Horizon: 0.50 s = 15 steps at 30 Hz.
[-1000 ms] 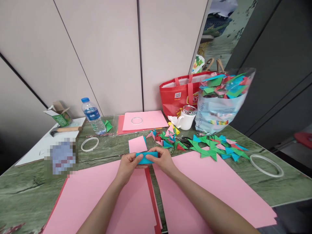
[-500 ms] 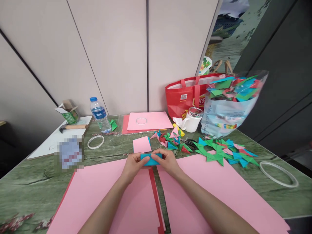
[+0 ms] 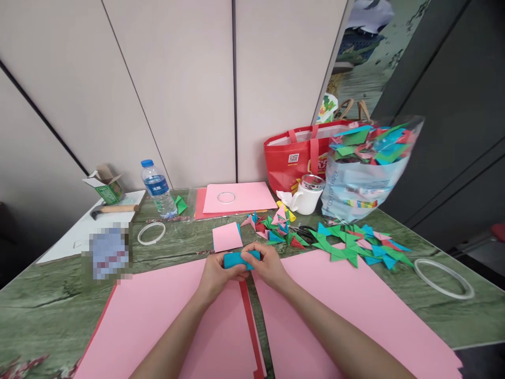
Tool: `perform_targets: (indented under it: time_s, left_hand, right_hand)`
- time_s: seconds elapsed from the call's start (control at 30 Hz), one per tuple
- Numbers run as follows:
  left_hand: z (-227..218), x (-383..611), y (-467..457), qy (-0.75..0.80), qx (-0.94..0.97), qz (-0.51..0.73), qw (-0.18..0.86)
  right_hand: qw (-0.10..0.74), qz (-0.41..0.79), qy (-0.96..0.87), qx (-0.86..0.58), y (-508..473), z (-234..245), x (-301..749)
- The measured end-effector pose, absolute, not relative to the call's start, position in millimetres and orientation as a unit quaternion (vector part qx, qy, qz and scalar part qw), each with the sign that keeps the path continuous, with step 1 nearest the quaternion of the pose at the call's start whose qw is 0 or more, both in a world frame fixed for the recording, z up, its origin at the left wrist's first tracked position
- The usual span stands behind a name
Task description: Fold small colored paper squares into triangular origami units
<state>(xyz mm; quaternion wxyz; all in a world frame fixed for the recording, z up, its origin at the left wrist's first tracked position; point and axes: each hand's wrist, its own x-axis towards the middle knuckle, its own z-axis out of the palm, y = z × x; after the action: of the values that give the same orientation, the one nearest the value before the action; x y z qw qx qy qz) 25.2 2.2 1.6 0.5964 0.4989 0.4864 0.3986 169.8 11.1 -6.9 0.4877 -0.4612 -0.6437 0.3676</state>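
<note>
Between both hands I hold a small piece of blue paper (image 3: 236, 260), folded into a narrow strip, above the near middle of the table. My left hand (image 3: 216, 275) grips its left end, the thumb lying along the lower edge. My right hand (image 3: 266, 263) pinches the right part, with the thumb on the front face and fingers behind. Just beyond the hands lies a small stack of square paper (image 3: 226, 237), pink on top with blue at its edge. Large pink sheets (image 3: 177, 316) spread under my forearms, a red sheet showing beneath the left one.
Folded paper pieces (image 3: 276, 226), scissors (image 3: 303, 232) and green paper rings (image 3: 339, 247) lie to the right. Behind stand a white mug (image 3: 307, 197), a bag of folded paper (image 3: 355, 184) and a red bag (image 3: 284, 163). Leftward are a water bottle (image 3: 160, 189), a hammer (image 3: 114, 208) and a white ring (image 3: 151, 233).
My left thumb has slid down from the strip's face to its lower edge, and my right thumb now lies nearer its middle. The view has shifted slightly, moving the scene left.
</note>
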Motion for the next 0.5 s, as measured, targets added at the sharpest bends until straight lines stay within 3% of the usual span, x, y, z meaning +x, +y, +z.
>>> perform_targets:
  time_s: [0.3,0.5]
  left_hand:
    - [6,18,4,0.446,0.591,0.443,0.505]
    - [12,17,4,0.438,0.649,0.390,0.485]
  right_hand:
    - [0.462,0.368,-0.669,-0.451,15,-10,176]
    - [0.441,0.363,-0.687,-0.449,16,-12,178]
